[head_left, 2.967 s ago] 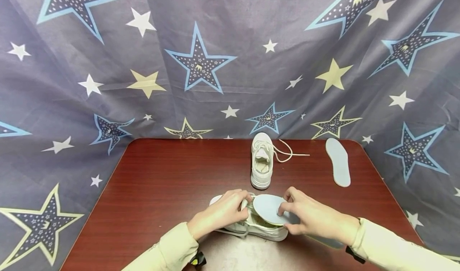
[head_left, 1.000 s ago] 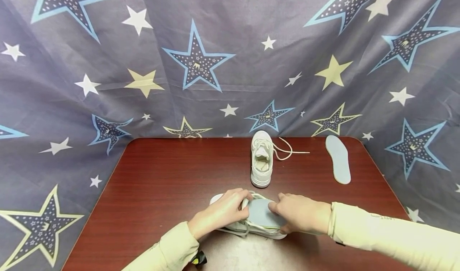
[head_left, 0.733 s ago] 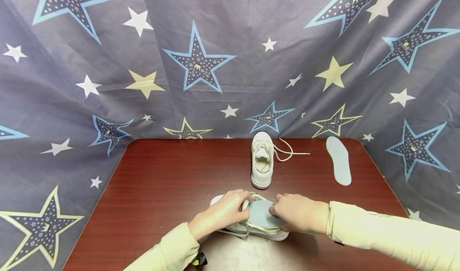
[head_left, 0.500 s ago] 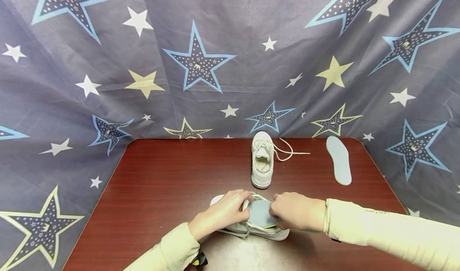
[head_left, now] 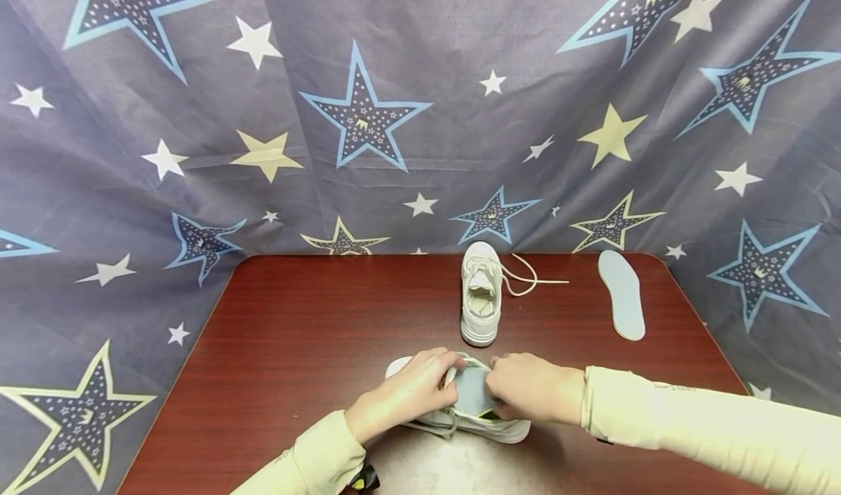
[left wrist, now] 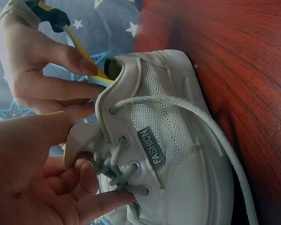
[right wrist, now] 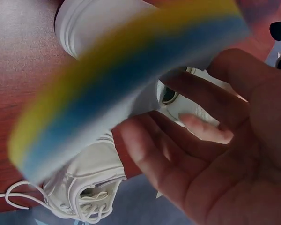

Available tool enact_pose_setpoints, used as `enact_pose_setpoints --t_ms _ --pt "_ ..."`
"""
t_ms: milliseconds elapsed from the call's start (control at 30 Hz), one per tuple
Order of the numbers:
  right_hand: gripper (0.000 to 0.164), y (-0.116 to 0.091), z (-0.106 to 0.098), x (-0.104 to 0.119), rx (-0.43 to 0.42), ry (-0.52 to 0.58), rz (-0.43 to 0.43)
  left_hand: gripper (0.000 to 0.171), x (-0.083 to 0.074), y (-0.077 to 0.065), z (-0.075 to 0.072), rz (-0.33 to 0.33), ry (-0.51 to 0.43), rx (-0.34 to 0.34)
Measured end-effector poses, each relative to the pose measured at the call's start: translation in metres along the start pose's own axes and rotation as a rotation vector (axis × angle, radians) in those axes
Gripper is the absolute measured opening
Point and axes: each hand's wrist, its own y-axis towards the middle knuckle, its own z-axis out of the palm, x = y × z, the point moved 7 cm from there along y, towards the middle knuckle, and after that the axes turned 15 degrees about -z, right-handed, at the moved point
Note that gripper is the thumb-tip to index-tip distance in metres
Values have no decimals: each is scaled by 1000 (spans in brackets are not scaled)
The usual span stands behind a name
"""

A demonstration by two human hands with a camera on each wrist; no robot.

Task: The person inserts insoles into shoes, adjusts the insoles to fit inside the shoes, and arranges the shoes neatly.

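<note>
A white lace-up sneaker (head_left: 514,431) lies sideways at the near middle of the table, toe to the left. My left hand (head_left: 410,393) is over its front; in the left wrist view its thumb and fingers pinch the tongue (left wrist: 79,136) and hold it up. My right hand (head_left: 535,389) grips a pale blue insole (head_left: 471,389), whose front part is inside the shoe opening. Seen from the right wrist, the insole's thick edge (right wrist: 117,79) shows yellow and blue layers, blurred, with its heel end outside the shoe. The insole's tip is hidden inside.
A second white sneaker (head_left: 480,325) stands farther back, its loose lace (head_left: 525,283) trailing right. Another pale blue insole (head_left: 621,294) lies at the table's back right. A star-patterned cloth (head_left: 394,35) hangs behind the red-brown table (head_left: 296,334).
My right hand has moved left and lowered the insole from above the opening, pushing it deeper into the shoe. My left hand keeps its hold on the tongue.
</note>
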Motion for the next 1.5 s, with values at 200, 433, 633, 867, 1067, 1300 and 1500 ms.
enact_pose_setpoints --t_ms 200,433,633,867,1067,1300,1500 --pt "28 3 2 3 -51 -7 7 33 0 1 0 -12 6 -23" --pt "27 7 5 4 -76 -6 25 31 0 1 -2 -24 2 -46" --pt "24 10 9 5 -99 -12 -13 31 1 1 0 -38 -9 -36" --pt "19 12 13 6 -103 -2 -44 32 1 1 0 -33 -14 -32" --pt "19 13 14 6 -111 -29 -49 32 2 1 -1 -33 -21 -28" --pt "18 14 17 4 -139 -15 -59 31 2 1 -1 -41 -38 -15" --pt "19 16 21 3 -156 2 -65 31 2 1 -2 -30 -39 -19"
